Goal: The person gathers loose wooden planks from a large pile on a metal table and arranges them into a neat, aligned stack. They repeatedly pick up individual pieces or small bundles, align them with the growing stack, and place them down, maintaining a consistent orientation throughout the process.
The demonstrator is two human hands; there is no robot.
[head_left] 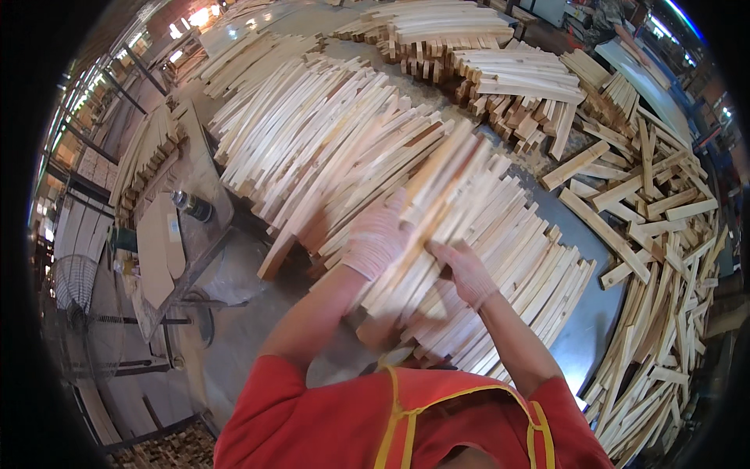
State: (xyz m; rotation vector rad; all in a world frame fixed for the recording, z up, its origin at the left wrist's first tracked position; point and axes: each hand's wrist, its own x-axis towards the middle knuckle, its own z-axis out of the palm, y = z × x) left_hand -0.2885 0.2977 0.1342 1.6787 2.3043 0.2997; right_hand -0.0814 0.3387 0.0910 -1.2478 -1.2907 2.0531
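Mostly, the slender wooden strips (448,189) look pale.

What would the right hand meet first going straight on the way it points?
The right hand would likely meet the blurred wooden strips right in front of it; depth leaves contact unclear.

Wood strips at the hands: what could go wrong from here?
1. The wood strips between the left hand and right hand are blurred and uneven at their ends; one might slip out.
2. One jutting strip sticks out past its neighbours and could catch a sleeve or forearm.
3. The crisscrossed pile on the right may slide if bumped.
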